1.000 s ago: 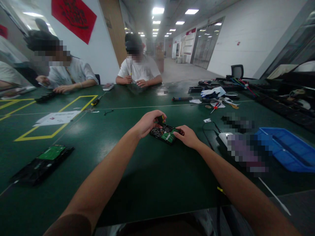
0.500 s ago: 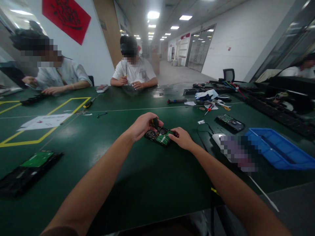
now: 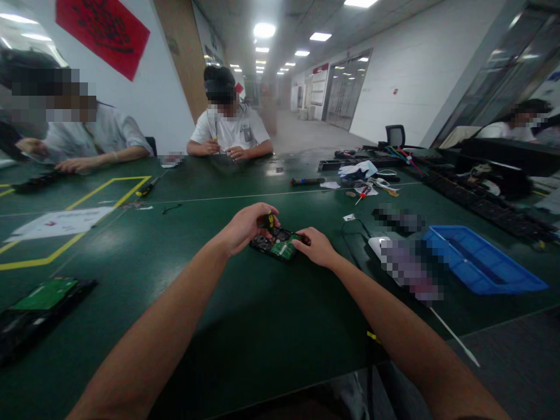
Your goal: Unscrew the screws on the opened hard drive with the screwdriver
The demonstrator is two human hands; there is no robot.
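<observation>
A hard drive (image 3: 283, 248) with a green circuit board facing up lies on the dark green table in front of me. My left hand (image 3: 247, 227) is closed around a short black-and-yellow screwdriver (image 3: 269, 220), held upright over the drive's left part. The screwdriver's tip is hidden behind my fingers. My right hand (image 3: 318, 247) grips the right end of the drive, thumb on top near the board and fingers along the far edge.
Another hard drive (image 3: 39, 309) lies at the left. At the right are a blue tray (image 3: 490, 280) and a white corded device (image 3: 380, 251), partly blurred out. A red screwdriver (image 3: 361, 195), papers and cables lie farther back. Across the table, co-workers handle parts; a yellow-handled screwdriver (image 3: 146, 188) lies near them.
The screwdriver's handle has turned in my left hand, and its yellow marking faces me more. My right hand keeps its hold on the drive. The whole view has shifted slightly.
</observation>
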